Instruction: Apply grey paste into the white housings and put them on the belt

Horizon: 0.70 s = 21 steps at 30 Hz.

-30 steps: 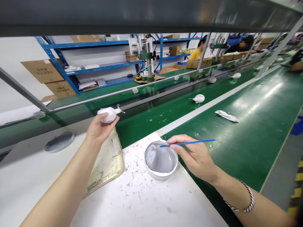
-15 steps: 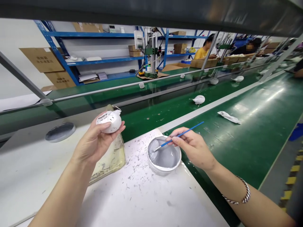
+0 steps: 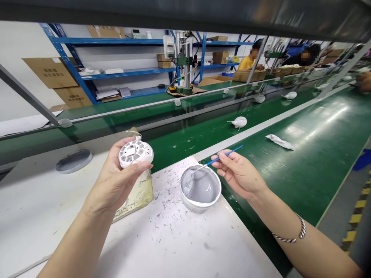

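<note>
My left hand is closed around a round white plastic housing, held up above the board. Its slotted face, with grey segments in a ring around a central square, is turned toward me. Between the thumb and fingers of my right hand is a thin blue paintbrush, slanting down to the left. The brush tip dips into grey paste in a white tub, which stands at the corner of the white board.
A grey-coated lid lies at the left beside a yellowish pad. Similar white housings sit along the green conveyor. A white tube-like packet rests on the green surface at right. Two people work farther back.
My left hand has turned the housing so its slotted face shows toward me. My right hand has shifted the brush slightly, its tip still in the tub. Housings on the conveyor have moved slightly left.
</note>
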Available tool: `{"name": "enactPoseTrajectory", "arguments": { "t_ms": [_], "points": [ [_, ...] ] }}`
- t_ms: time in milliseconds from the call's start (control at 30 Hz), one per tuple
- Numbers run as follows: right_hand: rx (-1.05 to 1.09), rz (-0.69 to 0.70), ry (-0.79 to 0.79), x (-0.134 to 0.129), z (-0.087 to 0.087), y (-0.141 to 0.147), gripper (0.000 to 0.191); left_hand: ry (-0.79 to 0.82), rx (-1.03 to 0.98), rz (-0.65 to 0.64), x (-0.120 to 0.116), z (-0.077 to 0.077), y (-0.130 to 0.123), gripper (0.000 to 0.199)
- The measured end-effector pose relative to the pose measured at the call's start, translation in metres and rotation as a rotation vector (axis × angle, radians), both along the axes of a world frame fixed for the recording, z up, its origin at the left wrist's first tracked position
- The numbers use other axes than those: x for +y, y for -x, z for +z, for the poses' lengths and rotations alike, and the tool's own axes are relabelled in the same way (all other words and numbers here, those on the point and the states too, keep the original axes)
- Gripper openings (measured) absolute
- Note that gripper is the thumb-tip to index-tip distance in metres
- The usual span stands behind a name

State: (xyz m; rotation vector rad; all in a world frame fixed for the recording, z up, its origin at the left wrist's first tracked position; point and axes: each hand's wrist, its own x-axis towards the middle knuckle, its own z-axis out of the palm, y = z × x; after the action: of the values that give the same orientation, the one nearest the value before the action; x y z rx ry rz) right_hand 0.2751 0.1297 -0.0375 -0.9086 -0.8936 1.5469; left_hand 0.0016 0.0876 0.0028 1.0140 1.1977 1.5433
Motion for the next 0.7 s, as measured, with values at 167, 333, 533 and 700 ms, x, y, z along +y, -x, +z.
{"name": "enactPoseTrajectory", "arguments": {
  "t_ms": [167,333,533,700],
  "points": [
    [0.074,-0.042,0.062,0.001,0.0,0.002,0.034,0.043,-0.01,-0.044,-0.004,0.002,-0.004,0.062],
    [0.11,-0.028,0.086,0.002,-0.002,0.002,0.034,0.042,0.121,-0.107,-0.009,-0.002,-0.007,0.067],
    [0.116,0.038,0.01,0.002,-0.002,0.001,0.02,0.047,0.158,-0.227,-0.014,-0.008,-0.013,0.066],
    [0.119,0.005,-0.03,0.0,0.0,0.0,0.02,0.169,0.02,-0.356,-0.018,-0.003,-0.02,0.063]
  ]
}}
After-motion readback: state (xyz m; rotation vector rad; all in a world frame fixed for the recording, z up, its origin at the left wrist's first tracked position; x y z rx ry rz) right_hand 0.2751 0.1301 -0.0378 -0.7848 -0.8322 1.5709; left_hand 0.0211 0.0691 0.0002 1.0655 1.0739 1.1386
